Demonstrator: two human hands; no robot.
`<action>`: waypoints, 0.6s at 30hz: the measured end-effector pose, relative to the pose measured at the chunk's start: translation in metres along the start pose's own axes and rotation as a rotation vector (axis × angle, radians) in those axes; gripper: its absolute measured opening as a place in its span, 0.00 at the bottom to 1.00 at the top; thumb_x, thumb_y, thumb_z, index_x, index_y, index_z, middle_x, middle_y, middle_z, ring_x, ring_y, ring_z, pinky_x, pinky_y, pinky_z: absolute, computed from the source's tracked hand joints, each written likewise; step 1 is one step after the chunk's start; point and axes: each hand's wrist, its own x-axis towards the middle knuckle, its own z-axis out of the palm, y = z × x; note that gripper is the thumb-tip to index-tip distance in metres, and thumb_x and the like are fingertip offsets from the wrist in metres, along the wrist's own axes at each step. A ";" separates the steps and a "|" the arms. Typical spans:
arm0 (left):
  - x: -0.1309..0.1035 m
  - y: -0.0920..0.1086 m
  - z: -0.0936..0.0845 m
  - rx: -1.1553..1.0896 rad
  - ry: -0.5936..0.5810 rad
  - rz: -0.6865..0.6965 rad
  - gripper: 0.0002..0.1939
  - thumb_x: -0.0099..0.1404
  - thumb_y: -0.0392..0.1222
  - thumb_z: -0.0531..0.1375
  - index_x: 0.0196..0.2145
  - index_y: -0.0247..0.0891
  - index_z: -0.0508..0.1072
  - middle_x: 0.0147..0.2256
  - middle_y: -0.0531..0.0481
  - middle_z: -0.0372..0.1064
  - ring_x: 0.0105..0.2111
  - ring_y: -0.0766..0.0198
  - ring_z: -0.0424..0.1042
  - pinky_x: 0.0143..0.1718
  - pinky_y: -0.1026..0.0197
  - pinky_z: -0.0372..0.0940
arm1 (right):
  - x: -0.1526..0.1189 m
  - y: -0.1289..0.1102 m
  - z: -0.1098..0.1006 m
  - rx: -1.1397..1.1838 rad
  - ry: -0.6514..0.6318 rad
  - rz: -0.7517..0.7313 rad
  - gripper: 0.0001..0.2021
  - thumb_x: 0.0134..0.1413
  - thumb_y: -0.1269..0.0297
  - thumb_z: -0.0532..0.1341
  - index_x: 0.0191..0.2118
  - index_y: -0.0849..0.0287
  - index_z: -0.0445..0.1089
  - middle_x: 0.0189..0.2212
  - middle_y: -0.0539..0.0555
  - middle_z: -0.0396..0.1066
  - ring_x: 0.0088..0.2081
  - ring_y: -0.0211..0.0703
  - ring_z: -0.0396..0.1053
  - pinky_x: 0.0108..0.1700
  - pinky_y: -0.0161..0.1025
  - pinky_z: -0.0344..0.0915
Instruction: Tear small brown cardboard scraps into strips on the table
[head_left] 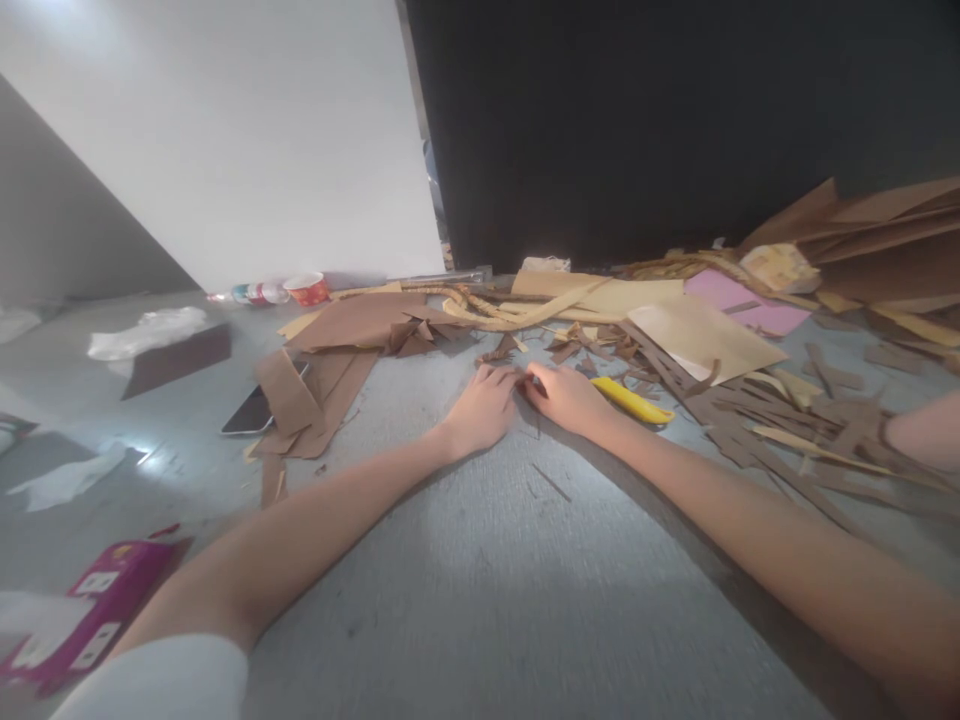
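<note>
Dark scrap: a small dark brown scrap, probably paper, (533, 383) is lying between the two hands at the tabletop, mostly hidden by fingers.
Right hand: the bare right hand (562, 395) is curling, thumb and forefinger close together at the scrap; I cannot tell whether they are gripping it.
Left hand: the bare left hand (484, 405) is resting knuckles-up, fingers bent and side by side; their tips are hiding, so I cannot tell what they are pressing.
Yellow tool: a slim yellow curved object (632, 400) is lying just beside the right wrist, its far end meeting brown scraps.
Phone: a dark flat smartphone (251, 412) is lying partly under folded brown paper (289, 392).
Magenta box: a magenta box with white patches (124, 598) is blurring beside the left forearm.
Right edge: another person's forearm (930, 430) is entering, cut off by the frame, its hand indistinct among brown paper strips (739, 425).
</note>
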 end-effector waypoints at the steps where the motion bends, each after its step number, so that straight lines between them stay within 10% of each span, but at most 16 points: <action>1: 0.000 0.000 0.000 0.002 0.000 -0.001 0.25 0.72 0.30 0.52 0.64 0.33 0.72 0.65 0.38 0.70 0.65 0.46 0.63 0.73 0.40 0.59 | 0.000 0.000 0.000 -0.003 0.003 0.000 0.10 0.77 0.59 0.56 0.51 0.54 0.74 0.34 0.55 0.80 0.36 0.50 0.74 0.36 0.40 0.53; 18: 0.000 0.002 -0.002 0.001 -0.007 -0.011 0.26 0.73 0.31 0.52 0.65 0.34 0.72 0.65 0.38 0.70 0.65 0.46 0.64 0.73 0.41 0.60 | 0.000 0.000 -0.001 0.005 -0.006 0.001 0.11 0.77 0.59 0.56 0.52 0.55 0.74 0.35 0.56 0.80 0.36 0.50 0.75 0.38 0.40 0.56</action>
